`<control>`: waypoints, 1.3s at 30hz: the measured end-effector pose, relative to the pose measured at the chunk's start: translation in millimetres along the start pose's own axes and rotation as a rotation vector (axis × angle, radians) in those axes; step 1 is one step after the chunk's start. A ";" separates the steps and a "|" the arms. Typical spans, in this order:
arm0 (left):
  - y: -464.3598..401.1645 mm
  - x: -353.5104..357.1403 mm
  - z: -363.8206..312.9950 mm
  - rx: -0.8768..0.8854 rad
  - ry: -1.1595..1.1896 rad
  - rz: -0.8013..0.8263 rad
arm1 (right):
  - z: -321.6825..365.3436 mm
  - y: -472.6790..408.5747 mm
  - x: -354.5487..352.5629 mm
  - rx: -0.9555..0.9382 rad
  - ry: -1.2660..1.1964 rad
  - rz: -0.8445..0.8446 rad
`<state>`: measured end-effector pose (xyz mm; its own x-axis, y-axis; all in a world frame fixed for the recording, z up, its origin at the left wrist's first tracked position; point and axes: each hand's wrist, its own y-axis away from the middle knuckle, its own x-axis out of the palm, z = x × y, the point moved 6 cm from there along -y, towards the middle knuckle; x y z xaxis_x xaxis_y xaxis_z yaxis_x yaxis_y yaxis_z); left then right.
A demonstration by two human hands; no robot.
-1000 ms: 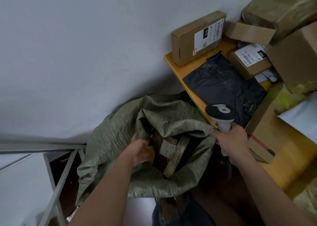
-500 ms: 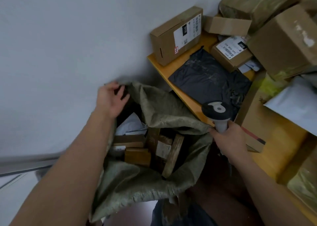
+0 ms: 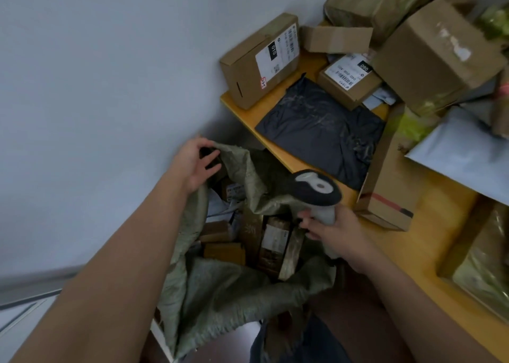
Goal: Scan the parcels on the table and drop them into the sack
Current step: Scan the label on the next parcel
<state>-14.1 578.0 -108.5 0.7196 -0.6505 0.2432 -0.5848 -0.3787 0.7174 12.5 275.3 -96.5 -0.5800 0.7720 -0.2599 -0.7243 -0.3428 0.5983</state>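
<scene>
My left hand grips the far rim of the sack; my right hand is wrapped around the scanner. I'd pull the rim back and wide, so the parcels on the bench, like the black mailer, drop in cleanly.

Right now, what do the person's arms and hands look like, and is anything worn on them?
Both forearms are bare right to the frame edge: no sleeve shows. The left hand and right hand have no gloves, rings or watch visible.
</scene>
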 end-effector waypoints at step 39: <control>78.8 43.6 1.0 -0.049 -0.983 0.004 | 60.4 99.7 -129.9 -0.114 -0.010 -0.137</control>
<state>-29.1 519.2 -42.0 0.0726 -0.9178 -0.3903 -0.5545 -0.3624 0.7492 38.1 173.2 42.7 -0.4697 0.8206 -0.3255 -0.8343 -0.2922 0.4674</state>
